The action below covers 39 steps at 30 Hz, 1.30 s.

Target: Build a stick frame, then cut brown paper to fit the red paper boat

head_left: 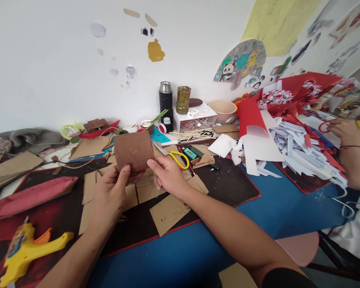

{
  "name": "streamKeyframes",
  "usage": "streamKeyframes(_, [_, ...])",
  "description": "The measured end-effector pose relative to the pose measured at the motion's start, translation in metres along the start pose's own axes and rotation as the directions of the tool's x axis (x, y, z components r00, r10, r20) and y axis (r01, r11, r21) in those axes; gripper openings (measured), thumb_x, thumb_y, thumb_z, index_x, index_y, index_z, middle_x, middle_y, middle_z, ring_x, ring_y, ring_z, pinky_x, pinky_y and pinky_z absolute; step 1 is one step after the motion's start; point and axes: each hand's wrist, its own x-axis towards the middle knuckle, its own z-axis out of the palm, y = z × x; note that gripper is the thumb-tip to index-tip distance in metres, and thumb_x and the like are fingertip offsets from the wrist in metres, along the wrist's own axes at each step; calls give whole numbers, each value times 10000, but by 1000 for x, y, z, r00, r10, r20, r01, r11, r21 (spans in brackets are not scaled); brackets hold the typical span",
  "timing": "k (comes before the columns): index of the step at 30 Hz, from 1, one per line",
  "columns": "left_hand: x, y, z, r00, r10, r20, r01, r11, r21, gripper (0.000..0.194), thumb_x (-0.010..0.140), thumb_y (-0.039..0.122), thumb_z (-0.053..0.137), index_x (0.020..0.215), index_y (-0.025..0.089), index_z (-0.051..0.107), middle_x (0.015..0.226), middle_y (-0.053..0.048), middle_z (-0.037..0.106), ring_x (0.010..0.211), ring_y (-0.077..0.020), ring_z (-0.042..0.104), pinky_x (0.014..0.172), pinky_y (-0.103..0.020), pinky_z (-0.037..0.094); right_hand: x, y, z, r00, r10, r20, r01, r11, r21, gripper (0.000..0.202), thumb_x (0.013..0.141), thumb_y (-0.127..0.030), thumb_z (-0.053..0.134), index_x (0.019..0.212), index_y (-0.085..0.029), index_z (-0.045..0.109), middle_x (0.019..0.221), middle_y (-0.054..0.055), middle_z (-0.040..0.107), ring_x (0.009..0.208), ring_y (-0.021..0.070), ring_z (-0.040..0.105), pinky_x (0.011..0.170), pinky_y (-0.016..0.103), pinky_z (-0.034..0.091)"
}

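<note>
A square piece of brown-painted cardboard (134,149) is held up above the table. My left hand (111,192) grips its lower edge, thumb on the near face and fingers behind it. With thumb and fingers, my right hand (170,175) pinches the lower right corner; part of the grip is hidden behind the piece. Flat pieces of plain cardboard (169,213) lie on the dark mat (228,180) under both hands. Just beyond my right hand are scissors with yellow handles (184,161).
A yellow glue gun (33,249) and a long pink cardboard shape (33,197) lie at left. At the back stand a black flask (165,100) and a white box (195,117). White paper strips (300,142) pile up at right, near another person's hand (348,134).
</note>
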Motion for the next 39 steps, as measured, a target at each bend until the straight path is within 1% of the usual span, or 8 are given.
streamKeyframes(4, [2, 2, 1, 999, -15, 48, 20, 996, -88, 538, 838, 651, 870, 1100, 201, 738, 1060, -98, 861, 905, -297, 857, 887, -452, 720, 1, 0, -2, 1000, 10, -28, -10, 1000, 10, 532, 936, -743, 695, 807, -261, 514, 446, -149, 369, 339, 96, 438, 380, 226, 366])
streamKeyframes(8, [3, 6, 1, 997, -48, 56, 50, 998, -37, 594, 756, 654, 923, 1089, 187, 768, 1098, -118, 862, 896, -309, 857, 922, -487, 715, -1, -5, -4, 999, 34, -36, -34, 999, -10, 528, 944, -734, 697, 806, -251, 535, 455, -135, 410, 363, 99, 469, 418, 230, 403])
streamKeyframes(14, [2, 6, 1, 1000, 7, -28, -9, 998, -66, 544, 789, 647, 903, 1045, 186, 771, 993, -113, 867, 909, -325, 860, 941, -498, 706, -4, -10, -2, 988, 141, 58, -142, 990, 13, 538, 993, -723, 651, 1133, -205, 662, 512, -91, 602, 395, 112, 565, 410, 212, 333])
streamKeyframes(19, [3, 3, 4, 998, -45, 31, 48, 994, -101, 542, 811, 623, 892, 1056, 160, 755, 1022, -131, 859, 933, -318, 859, 903, -464, 713, -3, -4, -1, 993, 114, 11, -114, 993, -22, 499, 994, -719, 649, 992, -220, 640, 461, -114, 510, 383, 112, 536, 420, 212, 391])
streamKeyframes(25, [2, 2, 5, 1000, -11, -7, 10, 996, -90, 562, 815, 626, 887, 1110, 170, 742, 1045, -123, 858, 917, -317, 857, 860, -473, 722, -2, 6, 1, 999, 54, 11, -53, 998, -38, 495, 998, -725, 648, 936, -236, 613, 468, -138, 410, 373, 112, 496, 411, 225, 422])
streamKeyframes(34, [2, 6, 5, 995, -47, 89, 60, 988, -145, 551, 789, 614, 918, 1119, 205, 750, 1163, -107, 835, 882, -259, 846, 823, -398, 722, 0, -4, -4, 998, 16, -54, -16, 1000, 3, 507, 997, -706, 655, 810, -256, 518, 440, -126, 421, 350, 107, 462, 389, 229, 371])
streamKeyframes(37, [4, 7, 4, 991, -77, 107, 92, 984, -153, 529, 744, 612, 954, 1035, 203, 787, 1062, -85, 840, 831, -244, 834, 795, -382, 722, -1, -8, -6, 998, 29, -59, -28, 999, 14, 494, 1013, -705, 632, 833, -256, 531, 425, -123, 439, 350, 112, 473, 393, 225, 362])
streamKeyframes(39, [5, 5, 3, 996, -60, 60, 70, 981, -181, 502, 716, 601, 976, 968, 203, 801, 995, -63, 842, 816, -233, 828, 813, -382, 721, -2, -9, -5, 996, 77, -43, -77, 997, 9, 486, 1021, -711, 621, 880, -251, 555, 441, -115, 494, 358, 111, 493, 401, 221, 358])
